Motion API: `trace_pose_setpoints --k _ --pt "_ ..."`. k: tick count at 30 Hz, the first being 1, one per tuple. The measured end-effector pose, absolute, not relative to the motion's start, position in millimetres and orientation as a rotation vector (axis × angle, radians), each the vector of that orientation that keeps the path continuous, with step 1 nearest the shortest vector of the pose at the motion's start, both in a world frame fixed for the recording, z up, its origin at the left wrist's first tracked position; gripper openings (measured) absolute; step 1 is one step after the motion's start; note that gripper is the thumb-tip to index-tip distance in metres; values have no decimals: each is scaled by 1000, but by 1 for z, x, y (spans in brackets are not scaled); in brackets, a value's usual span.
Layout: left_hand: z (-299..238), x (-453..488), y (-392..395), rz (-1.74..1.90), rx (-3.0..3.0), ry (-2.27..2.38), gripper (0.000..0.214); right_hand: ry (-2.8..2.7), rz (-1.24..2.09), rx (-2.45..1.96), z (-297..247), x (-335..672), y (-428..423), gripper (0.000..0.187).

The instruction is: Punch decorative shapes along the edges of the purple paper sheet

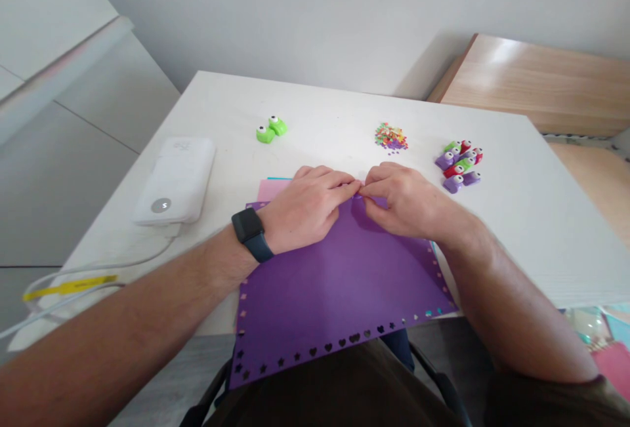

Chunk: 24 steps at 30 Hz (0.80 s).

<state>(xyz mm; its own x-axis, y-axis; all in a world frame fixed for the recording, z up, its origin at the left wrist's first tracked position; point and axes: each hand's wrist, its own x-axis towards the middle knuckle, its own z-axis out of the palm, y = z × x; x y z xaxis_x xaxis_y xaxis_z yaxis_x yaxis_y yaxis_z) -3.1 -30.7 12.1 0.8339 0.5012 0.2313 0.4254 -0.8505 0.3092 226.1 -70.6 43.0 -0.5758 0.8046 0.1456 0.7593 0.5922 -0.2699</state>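
While a white power bank (174, 181) sits toward the left of the white table (566, 269), a white cable (98, 269) trails from it past a yellow tag (69, 287) near the table's left corner; the bank carries a round grey badge with what looks like an S, and any other marking on it, like anything on the tag, is too faint to read. Further along, a green frog-faced paper punch (270, 129) stands near the far side of the table. The left hand (305, 207), a black smartwatch (249, 233) on its wrist, meets the right hand (401, 201) at the far edge of a purple card sheet (335, 289), and the fingertips of both pinch that edge together. The sheet lies flat on the table, its near end overhanging toward the person's lap, with a pink paper sheet (273, 189) showing beyond it. It looks light and thin, fairly stiff yet easily creased, and the hearts and stars punched along its border weaken that margin, so the plain edge or broad middle seems the safer hold. To the right lie a small heap of coloured paper cut-outs (391, 137) and a cluster of red, purple and green punches (457, 166).
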Motion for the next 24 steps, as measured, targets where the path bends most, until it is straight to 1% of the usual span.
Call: trace_pose_setpoints --k 10,16,24 --pt "11 -3 -30 424 2826 706 53 -2609 244 -1326 46 223 -70 23" --pt "11 -2 -30 421 2835 706 50 -2618 267 -1351 44 222 -69 25" --pt "6 -3 -30 511 2769 747 49 -2494 270 -1337 41 226 -70 22"
